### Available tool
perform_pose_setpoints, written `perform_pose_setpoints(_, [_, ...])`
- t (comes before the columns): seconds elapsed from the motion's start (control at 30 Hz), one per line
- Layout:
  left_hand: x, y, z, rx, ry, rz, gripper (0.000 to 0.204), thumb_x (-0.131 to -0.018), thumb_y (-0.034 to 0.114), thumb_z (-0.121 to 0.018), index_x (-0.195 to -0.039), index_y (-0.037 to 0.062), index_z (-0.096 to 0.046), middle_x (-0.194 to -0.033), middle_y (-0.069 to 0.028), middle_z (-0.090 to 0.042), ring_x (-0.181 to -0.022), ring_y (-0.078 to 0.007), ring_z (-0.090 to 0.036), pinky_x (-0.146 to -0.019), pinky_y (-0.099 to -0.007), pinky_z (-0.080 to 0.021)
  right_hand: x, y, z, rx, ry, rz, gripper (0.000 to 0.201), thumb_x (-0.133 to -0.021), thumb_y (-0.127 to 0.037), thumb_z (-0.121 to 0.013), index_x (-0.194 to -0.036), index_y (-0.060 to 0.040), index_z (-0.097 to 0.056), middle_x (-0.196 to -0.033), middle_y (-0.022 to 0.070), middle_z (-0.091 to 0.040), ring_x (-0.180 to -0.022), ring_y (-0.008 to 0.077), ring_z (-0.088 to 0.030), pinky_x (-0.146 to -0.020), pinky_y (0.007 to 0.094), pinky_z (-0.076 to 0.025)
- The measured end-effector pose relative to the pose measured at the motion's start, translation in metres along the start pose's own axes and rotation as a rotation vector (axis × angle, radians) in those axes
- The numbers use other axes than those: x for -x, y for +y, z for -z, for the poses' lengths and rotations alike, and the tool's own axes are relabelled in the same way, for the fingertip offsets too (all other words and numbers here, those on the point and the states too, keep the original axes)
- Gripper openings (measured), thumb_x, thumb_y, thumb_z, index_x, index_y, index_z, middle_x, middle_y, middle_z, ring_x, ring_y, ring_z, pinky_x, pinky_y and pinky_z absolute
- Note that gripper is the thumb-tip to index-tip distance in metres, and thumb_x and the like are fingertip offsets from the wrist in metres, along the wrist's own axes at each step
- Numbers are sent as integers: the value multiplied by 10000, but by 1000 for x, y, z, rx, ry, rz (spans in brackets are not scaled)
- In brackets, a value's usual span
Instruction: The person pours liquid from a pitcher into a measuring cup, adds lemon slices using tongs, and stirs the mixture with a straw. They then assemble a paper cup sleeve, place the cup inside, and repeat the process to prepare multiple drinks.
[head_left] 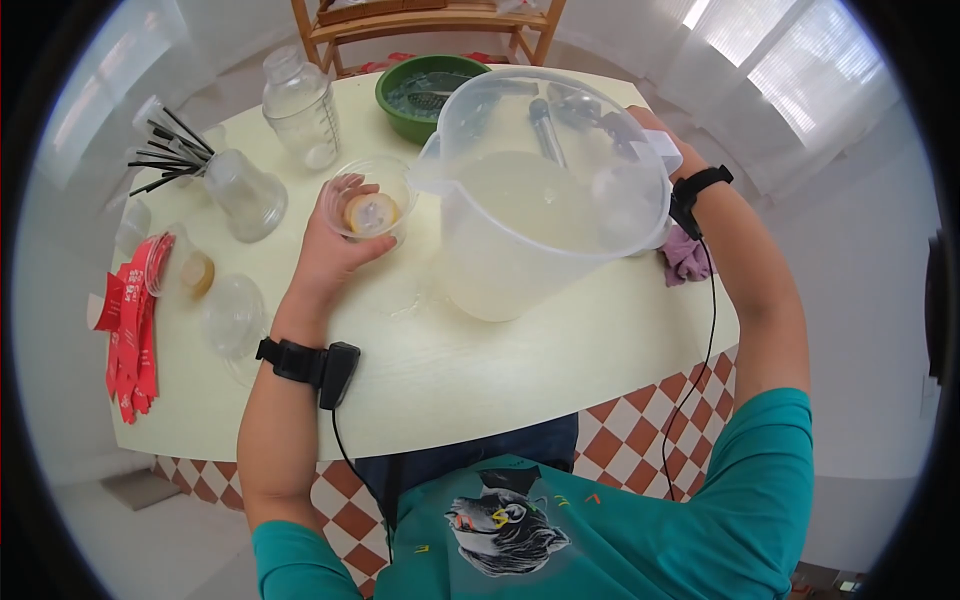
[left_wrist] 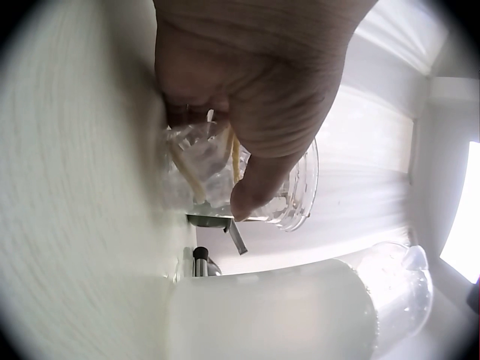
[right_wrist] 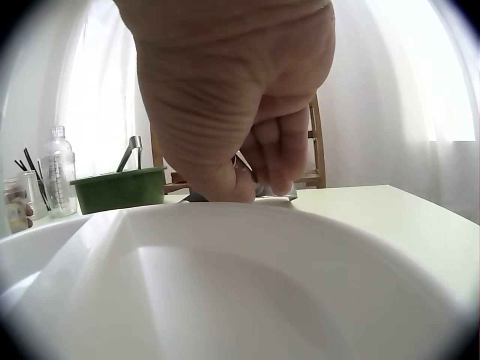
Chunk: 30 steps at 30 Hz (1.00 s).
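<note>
My left hand grips a clear plastic cup low on the table, thumb on one side and fingers round the other. Inside the cup are a lemon slice and what looks like ice. A large translucent pitcher of cloudy pale liquid stands to its right. My right hand reaches down past the pitcher's far right side, with bent fingers close over metal pieces on the table. The pitcher's rim hides the fingertips, and I cannot tell whether they hold anything.
Behind stand a green basin and a clear shaker bottle. On the left are upturned cups, black straws, red cup sleeves and a clear lid. A purple cloth lies right of the pitcher.
</note>
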<state>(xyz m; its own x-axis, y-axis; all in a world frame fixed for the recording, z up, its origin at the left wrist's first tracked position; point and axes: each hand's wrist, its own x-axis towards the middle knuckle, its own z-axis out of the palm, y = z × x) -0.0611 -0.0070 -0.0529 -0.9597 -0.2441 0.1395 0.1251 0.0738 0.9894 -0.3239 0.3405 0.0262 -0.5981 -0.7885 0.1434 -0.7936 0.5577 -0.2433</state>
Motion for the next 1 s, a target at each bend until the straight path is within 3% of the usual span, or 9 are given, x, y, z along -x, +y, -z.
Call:
perform_pose_setpoints(0.07, [0,0,0,1,-7,-8,872,-589,67,-816,-1337,9,-372,-1268,-71,-508,-1215,-189,-460,-1044,-314,-339,6,-1,0,13,97,147,177,-689,-197,-694,-780,-47,-676,-755,185,-650,-720,391,-593,-653,418,-478])
perform_pose_setpoints(0.23, [1,2,-1,-3,2,-11,832,-600,47,-806,-1317,10,-386,-1260,-129,-509,-1179,-204,-484,-1018,-321,-390,-6,55,-26,-132,38,81,213,-681,-219,-716,-809,-52,-681,-783,181,-664,-732,386,-606,-661,419,-481])
perform_pose_setpoints(0.4, [2,2,-2,11,9,-4,831,-600,45,-803,-1316,8,-385,-1259,-128,-510,-1178,-203,-485,-1019,-322,-389,-1,48,-26,-231,-18,-15,219,-729,-244,-702,-853,-64,-692,-840,167,-682,-773,377,-622,-695,409,-491])
perform_pose_setpoints(0.5, [1,1,-1,8,7,-16,831,-599,46,-802,-1316,5,-384,-1251,-129,-516,-1177,-200,-487,-1022,-323,-386,5,36,-16,-16,25,39,257,-760,-267,-685,-922,-67,-695,-903,157,-689,-814,364,-629,-723,399,-497])
perform_pose_setpoints(0.57, [1,0,1,-30,9,-15,843,-596,51,-805,-1322,1,-379,-1239,-130,-526,-1172,-202,-492,-1024,-321,-383,11,27,-6,-111,103,-255,299,-782,-272,-666,-1002,-71,-687,-971,147,-688,-846,350,-633,-734,395,-502])
perform_pose_setpoints(0.67, [0,0,2,-114,6,-37,872,-599,78,-811,-1343,-3,-362,-1256,-86,-522,-1209,-198,-467,-1049,-320,-342,28,13,10,97,-23,-284,340,-767,-280,-671,-1037,-74,-677,-1013,144,-684,-856,325,-642,-735,389,-506])
perform_pose_setpoints(0.83, [-1,-8,4,-106,21,-72,864,-597,73,-829,-1329,-6,-378,-1226,-130,-533,-1162,-202,-501,-1019,-313,-387,61,7,-15,119,62,-362,359,-721,-307,-705,-966,-46,-694,-905,145,-691,-828,287,-655,-729,373,-512])
perform_pose_setpoints(0.9, [-1,-9,4,-110,26,-84,864,-599,73,-833,-1330,-6,-378,-1224,-129,-533,-1162,-200,-500,-1016,-312,-389,65,8,-25,138,29,-259,353,-726,-298,-706,-942,-19,-690,-860,145,-688,-819,294,-652,-734,372,-511])
perform_pose_setpoints(1.0, [-2,-9,5,-103,5,-78,868,-600,66,-834,-1335,2,-377,-1226,-129,-525,-1161,-202,-501,-1010,-308,-395,68,13,-38,94,42,-249,300,-777,-248,-664,-946,-1,-678,-875,173,-679,-824,325,-642,-732,391,-502])
